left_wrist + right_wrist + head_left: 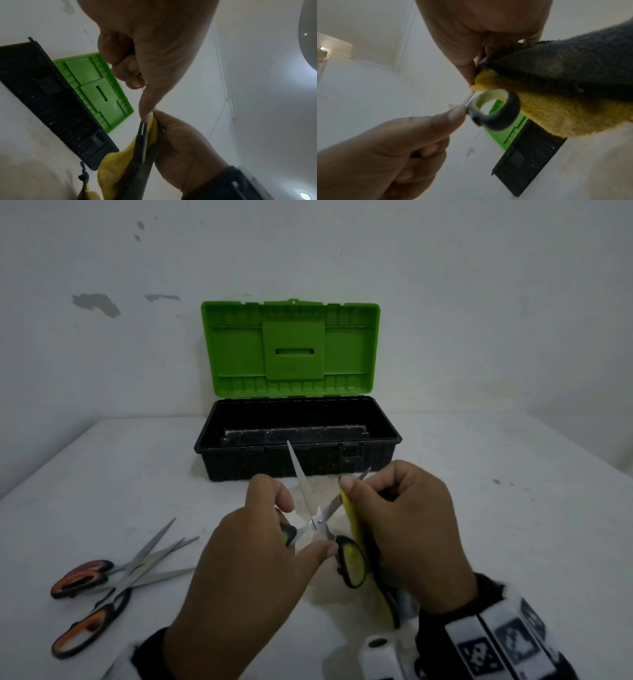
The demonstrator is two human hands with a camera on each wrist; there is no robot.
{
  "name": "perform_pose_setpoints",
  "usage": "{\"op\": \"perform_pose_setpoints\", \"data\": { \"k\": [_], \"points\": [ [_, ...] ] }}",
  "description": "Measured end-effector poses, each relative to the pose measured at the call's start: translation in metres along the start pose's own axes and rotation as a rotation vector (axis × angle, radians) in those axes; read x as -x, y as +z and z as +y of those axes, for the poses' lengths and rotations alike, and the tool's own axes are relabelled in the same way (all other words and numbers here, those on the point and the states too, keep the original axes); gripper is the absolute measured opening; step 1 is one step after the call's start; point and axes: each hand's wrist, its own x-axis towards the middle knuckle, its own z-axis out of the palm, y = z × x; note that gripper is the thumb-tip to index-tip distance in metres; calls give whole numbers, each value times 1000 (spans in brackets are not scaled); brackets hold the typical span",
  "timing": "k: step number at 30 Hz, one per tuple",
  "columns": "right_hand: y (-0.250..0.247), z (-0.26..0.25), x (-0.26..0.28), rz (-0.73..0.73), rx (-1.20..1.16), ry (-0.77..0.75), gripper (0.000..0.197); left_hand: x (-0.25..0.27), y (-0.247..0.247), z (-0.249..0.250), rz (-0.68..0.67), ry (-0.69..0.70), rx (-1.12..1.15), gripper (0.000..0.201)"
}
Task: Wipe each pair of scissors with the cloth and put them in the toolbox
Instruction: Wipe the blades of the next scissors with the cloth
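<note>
step: wiping one blade of the yellow-handled scissors, held spread open above the table
left hand: fingers curled round one handle loop, thumb pressed near the pivot, steadying the pair
right hand: pinches the yellow-and-grey cloth folded over the right blade
how to: keep the cloth folded over both blade faces, draw from pivot toward tip, fingers off the edge; left blade looks not yet covered
toolbox: lid up, just behind the hands, nothing visible inside
waiting: two orange-handled scissors lie crossed on the table, left, well apart from the toolbox
</note>
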Motion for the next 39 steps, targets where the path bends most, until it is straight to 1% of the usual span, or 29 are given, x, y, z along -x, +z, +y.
{"op": "perform_pose_setpoints", "data": {
  "k": [1,5,10,11,14,15,18,20,24,27,31,34,36,39],
  "points": [
    [0,-1,0,-2,-7,0,22,1,-1,1,8,6,-6,58],
    [5,-6,10,-92,-2,-15,21,0,-1,1,30,17,-6,60],
    [0,-1,0,29,-19,26,24,0,0,1,28,31,-13,60],
    [1,-2,1,18,-33,34,24,0,0,1,34,29,-4,60],
    [4,-6,8,-80,-37,40,24,0,-2,-2,47,22,43,62],
    [2,-7,8,-81,-38,45,24,0,-2,-3,44,24,45,63],
    [-5,-4,-2,13,-62,73,26,1,-1,-4,51,41,35,63],
    [-7,-3,-4,43,-75,77,26,0,-2,-4,69,50,34,64],
    [-3,-9,5,-29,-83,60,25,-1,-1,-6,80,59,45,64],
    [-8,-6,-2,12,-97,63,28,0,-1,-8,86,76,45,63],
    [-21,2,-19,120,-124,75,33,1,-1,-6,65,49,106,61],
    [-29,3,-24,161,-174,63,31,-1,-2,-5,50,-3,180,61],
    [-33,1,-21,148,-268,57,28,-3,-4,-5,36,-44,220,60],
    [-33,-3,-11,24,-291,13,25,-7,-5,-7,-6,-103,294,63]
  ]
}}
